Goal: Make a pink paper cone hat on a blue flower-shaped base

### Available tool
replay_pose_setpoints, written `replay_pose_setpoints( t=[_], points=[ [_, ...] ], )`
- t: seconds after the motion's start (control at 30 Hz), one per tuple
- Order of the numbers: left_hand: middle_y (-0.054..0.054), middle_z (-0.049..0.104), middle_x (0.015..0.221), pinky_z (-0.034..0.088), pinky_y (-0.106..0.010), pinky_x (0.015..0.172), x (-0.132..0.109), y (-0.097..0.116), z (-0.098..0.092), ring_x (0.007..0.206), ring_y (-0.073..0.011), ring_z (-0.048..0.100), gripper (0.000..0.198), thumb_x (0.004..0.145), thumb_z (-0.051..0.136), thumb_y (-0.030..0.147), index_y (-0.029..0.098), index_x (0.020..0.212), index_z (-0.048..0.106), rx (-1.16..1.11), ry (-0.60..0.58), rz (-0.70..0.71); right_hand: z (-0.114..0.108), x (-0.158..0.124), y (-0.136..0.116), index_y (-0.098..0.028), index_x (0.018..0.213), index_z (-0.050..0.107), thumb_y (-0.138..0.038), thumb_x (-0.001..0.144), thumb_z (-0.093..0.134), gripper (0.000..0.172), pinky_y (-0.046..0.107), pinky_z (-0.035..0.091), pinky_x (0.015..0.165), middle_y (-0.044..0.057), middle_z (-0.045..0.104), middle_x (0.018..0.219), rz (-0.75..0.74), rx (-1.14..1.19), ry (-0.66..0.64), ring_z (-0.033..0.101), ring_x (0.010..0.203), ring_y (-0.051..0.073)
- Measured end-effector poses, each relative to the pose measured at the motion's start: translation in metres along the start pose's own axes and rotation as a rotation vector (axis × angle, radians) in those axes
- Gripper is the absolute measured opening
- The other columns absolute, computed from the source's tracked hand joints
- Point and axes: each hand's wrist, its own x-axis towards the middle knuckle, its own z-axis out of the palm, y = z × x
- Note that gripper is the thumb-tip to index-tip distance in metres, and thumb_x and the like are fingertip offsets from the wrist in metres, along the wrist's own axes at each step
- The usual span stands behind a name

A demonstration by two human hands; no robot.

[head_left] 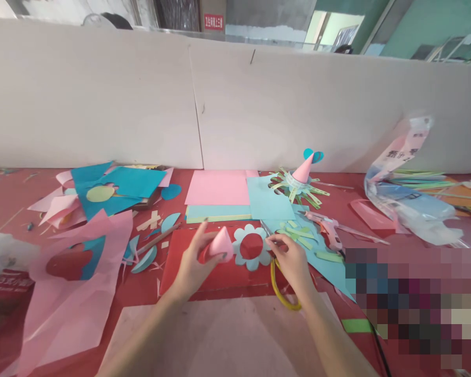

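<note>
My left hand [201,259] grips a small pink paper cone [222,246], its tip pointing up. Just right of the cone is a light blue paper flower ring [238,250] with a round hole in the middle. My right hand [288,254] pinches the ring's right edge between thumb and fingertips. Beneath both hands lies a red board [180,256]. Yellow-handled scissors [284,298] rest partly under my right hand. Behind, a finished-looking pink cone [303,172] stands on a fringed green paper base, with blue round pieces at its top.
Pink paper [217,187] and light blue sheets [269,196] lie at the back. A pink glue gun [329,230] sits to the right, near a clear plastic bag [412,204]. Cut pink paper [78,314] and blue card [141,180] spread leftward. A white panel [298,110] borders the table.
</note>
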Motion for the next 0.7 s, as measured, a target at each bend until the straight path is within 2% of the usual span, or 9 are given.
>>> replay_pose_setpoints(
  t=[0.07, 0.13, 0.3, 0.5, 0.6, 0.7],
  points=[
    [-0.007, 0.062, 0.116, 0.047, -0.035, 0.094, -0.003, -0.003, 0.005, 0.11, -0.0201, 0.057, 0.074, 0.076, 0.061, 0.027, 0.027, 0.141, 0.025, -0.022, -0.152, -0.049, -0.002, 0.001, -0.001, -0.02, 0.077, 0.064, -0.048, 0.079, 0.054, 0.029, 0.031, 0.044, 0.069, 0.005, 0.067, 0.08, 0.009, -0.009, 0.032, 0.059, 0.071, 0.019],
    [-0.006, 0.061, 0.118, 0.046, -0.036, 0.096, -0.002, -0.004, 0.005, 0.113, -0.0197, 0.055, 0.075, 0.076, 0.06, 0.026, 0.028, 0.142, 0.024, -0.041, -0.223, -0.082, -0.005, 0.002, -0.004, -0.02, 0.077, 0.064, -0.048, 0.079, 0.055, 0.03, 0.03, 0.043, 0.068, 0.004, 0.067, 0.079, -0.004, 0.012, 0.058, 0.059, 0.071, 0.019],
    [-0.007, 0.057, 0.126, 0.047, -0.036, 0.096, 0.001, -0.004, -0.001, 0.117, -0.0213, 0.052, 0.075, 0.075, 0.06, 0.026, 0.027, 0.142, 0.025, -0.051, -0.245, -0.103, -0.023, 0.002, -0.033, -0.02, 0.079, 0.064, -0.046, 0.077, 0.06, 0.027, 0.029, 0.044, 0.067, 0.004, 0.066, 0.08, -0.015, 0.141, 0.172, 0.056, 0.068, 0.016],
    [-0.008, 0.058, 0.125, 0.047, -0.04, 0.096, 0.001, -0.005, 0.0, 0.116, -0.024, 0.053, 0.074, 0.075, 0.062, 0.03, 0.025, 0.141, 0.028, -0.053, -0.25, -0.083, -0.054, -0.001, -0.106, -0.022, 0.078, 0.061, -0.04, 0.073, 0.067, 0.02, 0.028, 0.046, 0.061, 0.002, 0.061, 0.074, -0.136, 0.496, 0.221, 0.056, 0.07, 0.015],
    [-0.009, 0.054, 0.13, 0.046, -0.04, 0.098, 0.002, 0.003, -0.004, 0.119, -0.0257, 0.051, 0.069, 0.075, 0.062, 0.034, 0.026, 0.138, 0.035, -0.017, -0.271, -0.058, -0.053, -0.003, -0.132, -0.023, 0.075, 0.059, -0.041, 0.075, 0.064, 0.019, 0.028, 0.044, 0.055, 0.001, 0.057, 0.069, -0.187, 0.574, 0.156, 0.053, 0.064, 0.015],
    [-0.008, 0.049, 0.135, 0.044, -0.039, 0.099, 0.003, 0.009, -0.012, 0.124, -0.0267, 0.046, 0.068, 0.076, 0.062, 0.04, 0.028, 0.137, 0.036, -0.006, -0.274, -0.002, -0.036, -0.004, -0.136, -0.022, 0.073, 0.059, -0.041, 0.075, 0.064, 0.02, 0.026, 0.041, 0.05, 0.0, 0.055, 0.065, -0.134, 0.633, 0.088, 0.048, 0.056, 0.012]
  ],
)
